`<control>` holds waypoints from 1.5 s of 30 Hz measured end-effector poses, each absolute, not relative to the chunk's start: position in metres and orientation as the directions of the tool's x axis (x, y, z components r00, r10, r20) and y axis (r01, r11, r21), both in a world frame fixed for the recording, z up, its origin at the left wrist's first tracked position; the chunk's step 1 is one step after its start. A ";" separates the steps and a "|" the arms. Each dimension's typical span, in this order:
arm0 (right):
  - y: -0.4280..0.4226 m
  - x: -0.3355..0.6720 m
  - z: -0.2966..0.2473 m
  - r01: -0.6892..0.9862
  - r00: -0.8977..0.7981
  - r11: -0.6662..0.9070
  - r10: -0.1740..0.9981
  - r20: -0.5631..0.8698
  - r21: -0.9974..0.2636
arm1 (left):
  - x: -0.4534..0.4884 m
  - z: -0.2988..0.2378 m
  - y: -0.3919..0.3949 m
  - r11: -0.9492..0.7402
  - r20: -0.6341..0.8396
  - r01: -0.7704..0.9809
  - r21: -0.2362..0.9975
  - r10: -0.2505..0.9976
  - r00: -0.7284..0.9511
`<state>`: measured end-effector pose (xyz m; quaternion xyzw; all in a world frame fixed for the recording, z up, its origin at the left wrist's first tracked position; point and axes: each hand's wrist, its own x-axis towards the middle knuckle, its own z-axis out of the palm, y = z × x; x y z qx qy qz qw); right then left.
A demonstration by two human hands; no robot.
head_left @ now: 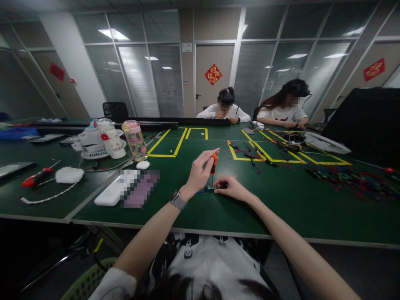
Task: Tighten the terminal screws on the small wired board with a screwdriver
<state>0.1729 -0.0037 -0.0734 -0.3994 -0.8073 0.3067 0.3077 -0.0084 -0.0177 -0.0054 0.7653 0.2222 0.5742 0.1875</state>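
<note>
I sit at a big green table (pixel 281 216) with yellow tape lines (pixel 175 146) on it. Two other people (pixel 223 110) work at the far side. On the right, a bit farther off, lies a heap of little parts with red and blue wires (pixel 337 175). I cannot tell which of them are finished.

My left hand (pixel 200 173) is in the middle of the table, near me. Its fingers are curled tight around the orange screwdriver (pixel 213 163). I hold it straight up with the tip pointing down.

My right hand (pixel 233 187) is just beside it, low on the table. Its fingers are bent and press on the small board (pixel 210 189) to keep it from moving. The board lies flat on the table, right under the screwdriver tip.

I think the work on this one board is in the middle: the tool is on it, and both hands are busy with it. The screw is too small to see, so I cannot tell how far in it is.
</note>
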 end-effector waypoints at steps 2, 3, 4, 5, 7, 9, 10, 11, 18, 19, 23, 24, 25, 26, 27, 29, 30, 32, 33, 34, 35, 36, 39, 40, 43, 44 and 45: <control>-0.004 0.173 -0.074 0.455 -0.494 0.501 0.830 0.259 -0.737 | -0.008 -0.005 -0.017 -0.816 0.778 0.088 0.571 0.572 0.260; -0.004 0.173 -0.074 0.454 -0.495 0.504 0.828 0.262 -0.735 | -0.008 -0.005 -0.017 -0.811 0.772 0.087 0.579 0.579 0.262; -0.003 0.173 -0.074 0.455 -0.495 0.506 0.828 0.264 -0.733 | -0.008 -0.005 -0.016 -0.808 0.770 0.097 0.581 0.585 0.257; -0.003 0.173 -0.074 0.457 -0.496 0.506 0.828 0.263 -0.731 | -0.008 -0.004 -0.016 -0.807 0.771 0.117 0.579 0.588 0.245; -0.003 0.174 -0.074 0.462 -0.502 0.505 0.827 0.255 -0.729 | -0.008 -0.003 -0.017 -0.812 0.785 0.173 0.557 0.583 0.208; -0.002 0.174 -0.073 0.465 -0.506 0.502 0.827 0.247 -0.729 | -0.008 -0.003 -0.017 -0.822 0.811 0.230 0.521 0.560 0.168; -0.002 0.174 -0.073 0.465 -0.505 0.501 0.827 0.246 -0.730 | -0.008 -0.002 -0.017 -0.827 0.823 0.251 0.503 0.547 0.155; -0.002 0.174 -0.073 0.464 -0.503 0.500 0.828 0.247 -0.731 | -0.008 -0.002 -0.018 -0.830 0.830 0.267 0.489 0.537 0.152; -0.002 0.174 -0.073 0.456 -0.508 0.506 0.824 0.252 -0.732 | -0.009 -0.004 -0.017 -0.822 0.792 0.141 0.552 0.570 0.218; -0.002 0.175 -0.073 0.456 -0.509 0.508 0.822 0.254 -0.731 | -0.008 -0.005 -0.017 -0.812 0.783 0.128 0.570 0.583 0.214; -0.003 0.176 -0.072 0.454 -0.516 0.519 0.816 0.261 -0.724 | -0.007 -0.004 -0.018 -0.807 0.799 0.202 0.555 0.584 0.141; -0.003 0.176 -0.072 0.454 -0.519 0.522 0.813 0.262 -0.722 | -0.007 -0.004 -0.018 -0.808 0.806 0.230 0.542 0.578 0.128; -0.003 0.176 -0.072 0.453 -0.521 0.525 0.812 0.263 -0.721 | -0.007 -0.003 -0.019 -0.807 0.809 0.251 0.535 0.575 0.125; -0.003 0.175 -0.072 0.453 -0.522 0.526 0.811 0.264 -0.720 | -0.008 -0.003 -0.019 -0.806 0.808 0.262 0.531 0.575 0.131; -0.003 0.175 -0.073 0.452 -0.521 0.527 0.811 0.266 -0.720 | -0.008 -0.004 -0.019 -0.806 0.804 0.260 0.531 0.577 0.146; -0.003 0.175 -0.074 0.452 -0.517 0.525 0.813 0.268 -0.721 | -0.008 -0.004 -0.019 -0.813 0.796 0.224 0.538 0.577 0.183; -0.003 0.175 -0.074 0.452 -0.515 0.524 0.814 0.268 -0.722 | -0.008 -0.005 -0.019 -0.817 0.795 0.200 0.541 0.574 0.198; -0.003 0.174 -0.074 0.452 -0.512 0.521 0.816 0.268 -0.724 | -0.008 -0.006 -0.018 -0.826 0.801 0.175 0.536 0.563 0.203; -0.003 0.174 -0.074 0.451 -0.511 0.521 0.816 0.270 -0.725 | -0.007 -0.006 -0.018 -0.829 0.807 0.181 0.529 0.557 0.194; -0.003 0.174 -0.074 0.450 -0.509 0.523 0.816 0.273 -0.724 | -0.007 -0.006 -0.018 -0.833 0.815 0.196 0.518 0.550 0.182; -0.004 0.174 -0.074 0.449 -0.509 0.525 0.815 0.276 -0.723 | -0.007 -0.005 -0.018 -0.836 0.824 0.216 0.504 0.540 0.168; -0.004 0.174 -0.074 0.448 -0.510 0.529 0.814 0.279 -0.721 | -0.007 -0.005 -0.018 -0.839 0.833 0.235 0.491 0.531 0.155; -0.004 0.173 -0.074 0.444 -0.512 0.541 0.807 0.293 -0.714 | -0.006 -0.006 -0.018 -0.836 0.832 0.250 0.489 0.533 0.156; -0.004 0.173 -0.074 0.441 -0.513 0.545 0.805 0.298 -0.713 | -0.007 -0.006 -0.018 -0.833 0.822 0.232 0.502 0.543 0.170; -0.004 0.173 -0.074 0.432 -0.512 0.554 0.800 0.312 -0.712 | -0.007 -0.008 -0.016 -0.822 0.792 0.140 0.552 0.569 0.219; -0.004 0.173 -0.075 0.430 -0.512 0.554 0.800 0.313 -0.713 | -0.007 -0.009 -0.016 -0.818 0.787 0.114 0.564 0.574 0.228; -0.004 0.173 -0.075 0.430 -0.512 0.554 0.800 0.313 -0.713 | -0.007 -0.009 -0.016 -0.815 0.783 0.098 0.572 0.577 0.232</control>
